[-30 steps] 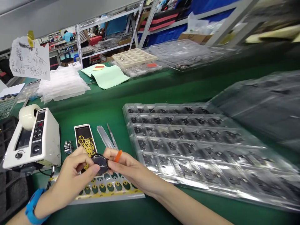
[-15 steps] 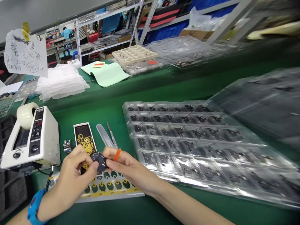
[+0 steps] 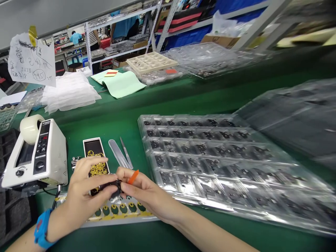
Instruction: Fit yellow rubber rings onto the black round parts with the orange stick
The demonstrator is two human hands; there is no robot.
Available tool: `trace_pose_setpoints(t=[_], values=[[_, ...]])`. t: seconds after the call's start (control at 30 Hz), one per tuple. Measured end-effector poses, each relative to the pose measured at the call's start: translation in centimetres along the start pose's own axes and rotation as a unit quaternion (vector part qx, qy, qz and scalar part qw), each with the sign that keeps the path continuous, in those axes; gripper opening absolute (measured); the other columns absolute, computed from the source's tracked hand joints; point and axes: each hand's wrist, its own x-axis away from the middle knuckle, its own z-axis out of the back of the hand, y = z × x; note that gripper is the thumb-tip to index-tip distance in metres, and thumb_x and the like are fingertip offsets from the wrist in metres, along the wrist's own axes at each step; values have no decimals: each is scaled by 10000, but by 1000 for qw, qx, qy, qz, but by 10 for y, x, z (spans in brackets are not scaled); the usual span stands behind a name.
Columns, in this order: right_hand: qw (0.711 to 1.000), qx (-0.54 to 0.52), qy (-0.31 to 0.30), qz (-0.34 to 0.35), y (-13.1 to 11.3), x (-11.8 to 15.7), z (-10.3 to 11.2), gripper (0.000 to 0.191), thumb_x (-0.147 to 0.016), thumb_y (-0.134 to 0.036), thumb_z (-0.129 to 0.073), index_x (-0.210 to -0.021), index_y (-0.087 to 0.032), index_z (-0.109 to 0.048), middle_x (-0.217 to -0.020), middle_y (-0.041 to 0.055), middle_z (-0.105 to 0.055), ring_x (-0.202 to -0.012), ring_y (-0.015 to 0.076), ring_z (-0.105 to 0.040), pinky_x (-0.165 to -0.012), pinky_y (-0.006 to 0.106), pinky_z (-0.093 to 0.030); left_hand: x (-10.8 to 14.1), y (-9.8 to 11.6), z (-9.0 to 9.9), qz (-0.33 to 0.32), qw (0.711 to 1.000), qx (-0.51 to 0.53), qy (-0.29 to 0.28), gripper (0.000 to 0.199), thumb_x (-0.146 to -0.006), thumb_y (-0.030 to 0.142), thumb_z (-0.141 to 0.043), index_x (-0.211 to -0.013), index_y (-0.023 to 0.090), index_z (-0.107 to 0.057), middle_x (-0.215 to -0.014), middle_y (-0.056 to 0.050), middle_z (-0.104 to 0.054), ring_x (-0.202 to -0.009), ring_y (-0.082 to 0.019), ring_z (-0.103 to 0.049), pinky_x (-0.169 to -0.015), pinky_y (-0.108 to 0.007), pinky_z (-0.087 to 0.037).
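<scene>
A small round black part (image 3: 115,191) is pinched between both hands above the front of the bench. My left hand (image 3: 89,187), with a blue wrist strap (image 3: 44,229), grips its left side between thumb and fingers. On the right edge of the part, my right hand (image 3: 139,187) closes thumb and fingertips; an orange pointed piece (image 3: 133,177) sticks up from between its fingers. Beneath the hands lies a sheet of yellow-edged stickers (image 3: 114,209), partly covered. Just behind my left hand stands a white box (image 3: 84,143) of yellow rings (image 3: 98,168).
A white tape dispenser (image 3: 52,154) stands at left. Tweezers (image 3: 126,153) and a flat clear strip (image 3: 117,153) lie behind the hands. At right is a large clear tray (image 3: 183,140) of black parts. Papers (image 3: 69,92) and a beige divided tray (image 3: 152,62) sit on the raised ledge.
My left hand has shifted slightly right, its fingers stretching over the part's top edge. The black part has tilted and shows less of its face. My right hand keeps its grip.
</scene>
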Motion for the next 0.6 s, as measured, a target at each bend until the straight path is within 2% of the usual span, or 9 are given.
trace_pose_setpoints(t=[0.2,0.33,0.4,0.5,0.6], values=[[999,-35,-19,6,2,0,-6,413,-789,-544,-714,-733,-191,-507,-705,-47,-400,-633,93,-356,-639,239,-326,5,-10,-18,17,998,40,-39,193,-829,270,-713,-1015,229,-685,-1228,-136,-611,-1148,-301,-568,-968,-517,-439],[995,-93,-19,-33,5,0,-5,415,-739,-524,-770,-730,-180,-539,-690,-46,-406,-631,88,-371,-630,226,-318,4,-11,-18,34,996,25,-85,216,-800,242,-723,-1007,221,-663,-1301,-155,-582,-1210,-319,-540,-1057,-583,-356],[991,-124,-18,-52,5,-1,-4,408,-724,-516,-786,-744,-171,-570,-710,-35,-445,-637,83,-388,-629,219,-315,3,-12,-15,39,995,17,-94,264,-812,199,-697,-1071,228,-650,-1349,-158,-552,-1254,-320,-516,-1080,-600,-340],[986,-153,-2,-61,4,-3,-4,395,-721,-502,-791,-748,-156,-602,-748,-18,-477,-618,71,-365,-602,214,-289,5,-14,-7,-12,997,6,-77,456,-833,142,-663,-1269,221,-558,-1414,-182,-497,-1327,-305,-459,-1072,-550,-405],[986,-154,19,-60,2,-5,-4,425,-685,-515,-806,-722,-153,-586,-739,-22,-455,-602,72,-319,-569,221,-246,9,-14,-4,-95,994,5,-54,477,-839,28,-589,-1291,176,-551,-1303,-178,-607,-1254,-246,-550,-1018,-398,-500]])
